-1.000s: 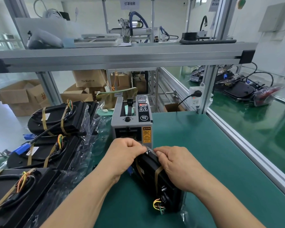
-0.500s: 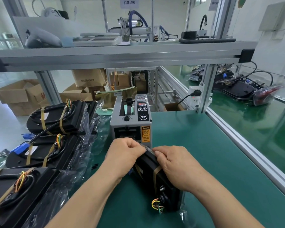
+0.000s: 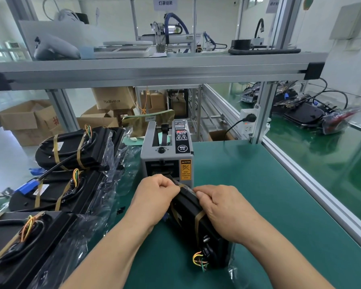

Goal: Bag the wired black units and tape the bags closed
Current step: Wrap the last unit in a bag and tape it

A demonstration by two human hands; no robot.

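A wired black unit (image 3: 198, 230) in a clear plastic bag stands on edge on the green mat, brown bands around it and coloured wires at its near end. My left hand (image 3: 156, 197) and my right hand (image 3: 221, 207) grip the far top end of the bagged unit, fingers curled over the folded bag mouth, just in front of the grey tape dispenser (image 3: 167, 151). Whether a strip of tape lies under my fingers is hidden.
Three more black units (image 3: 71, 147) (image 3: 56, 192) (image 3: 14, 243) lie on loose clear bags (image 3: 110, 184) at the left. An aluminium frame post (image 3: 261, 113) with a power socket stands behind right. Green mat (image 3: 269, 205) stretches to the right.
Both hands stay clamped on the unit's far end; the fingers have shifted slightly along the bag fold. The view has tilted a little.
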